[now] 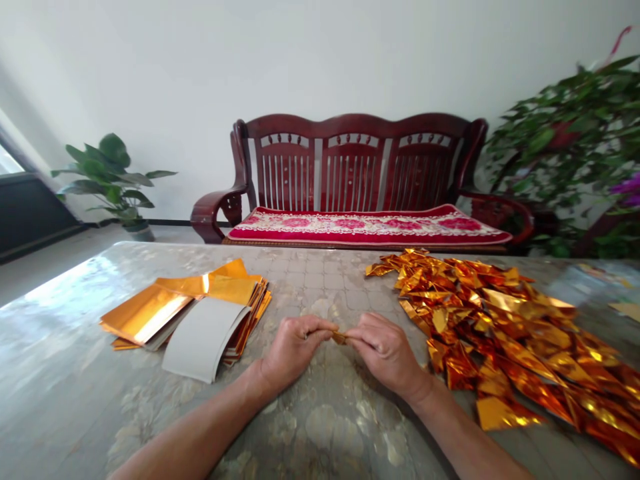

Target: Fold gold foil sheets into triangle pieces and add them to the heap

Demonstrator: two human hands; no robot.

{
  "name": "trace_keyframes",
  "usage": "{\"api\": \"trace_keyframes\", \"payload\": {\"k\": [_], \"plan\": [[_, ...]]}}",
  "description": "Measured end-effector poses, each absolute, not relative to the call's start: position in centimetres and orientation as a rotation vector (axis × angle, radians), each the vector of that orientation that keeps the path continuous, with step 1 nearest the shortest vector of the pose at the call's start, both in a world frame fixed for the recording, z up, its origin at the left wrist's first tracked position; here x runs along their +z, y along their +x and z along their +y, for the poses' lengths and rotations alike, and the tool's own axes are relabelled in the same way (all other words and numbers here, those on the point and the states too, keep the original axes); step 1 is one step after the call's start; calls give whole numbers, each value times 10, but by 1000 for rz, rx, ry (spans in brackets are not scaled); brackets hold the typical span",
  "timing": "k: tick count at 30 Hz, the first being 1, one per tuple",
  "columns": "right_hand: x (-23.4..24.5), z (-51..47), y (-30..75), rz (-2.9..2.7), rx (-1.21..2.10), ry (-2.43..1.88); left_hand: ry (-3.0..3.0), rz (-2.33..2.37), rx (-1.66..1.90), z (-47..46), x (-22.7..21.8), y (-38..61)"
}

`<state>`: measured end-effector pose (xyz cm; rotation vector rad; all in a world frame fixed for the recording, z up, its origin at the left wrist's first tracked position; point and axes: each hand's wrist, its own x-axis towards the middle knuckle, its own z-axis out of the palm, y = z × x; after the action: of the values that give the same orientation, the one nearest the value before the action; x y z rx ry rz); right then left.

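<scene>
My left hand (293, 347) and my right hand (385, 350) meet at the middle of the table, both pinched on a small piece of gold foil paper (340, 337) held between the fingertips. Most of that piece is hidden by my fingers. To the left lies a stack of flat gold foil sheets (200, 313), some turned white side up. At the right spreads a heap of folded gold foil pieces (500, 327), close beside my right wrist.
The table (320, 427) has a glossy patterned top. Behind it stands a dark red wooden bench (360, 180) with a red cushion. A potted plant (113, 180) stands at the far left, a large leafy plant (575, 147) at the right.
</scene>
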<state>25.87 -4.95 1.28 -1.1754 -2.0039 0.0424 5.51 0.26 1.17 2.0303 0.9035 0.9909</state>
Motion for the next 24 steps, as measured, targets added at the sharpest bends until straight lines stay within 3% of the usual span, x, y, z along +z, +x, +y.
{"api": "trace_keyframes", "payload": {"k": [11, 24], "plan": [[12, -48, 259, -2067, 34, -1252, 2377, 884, 892, 2, 17, 61], [15, -46, 265, -1788, 321, -1305, 2302, 937, 1139, 10, 11, 50]]}}
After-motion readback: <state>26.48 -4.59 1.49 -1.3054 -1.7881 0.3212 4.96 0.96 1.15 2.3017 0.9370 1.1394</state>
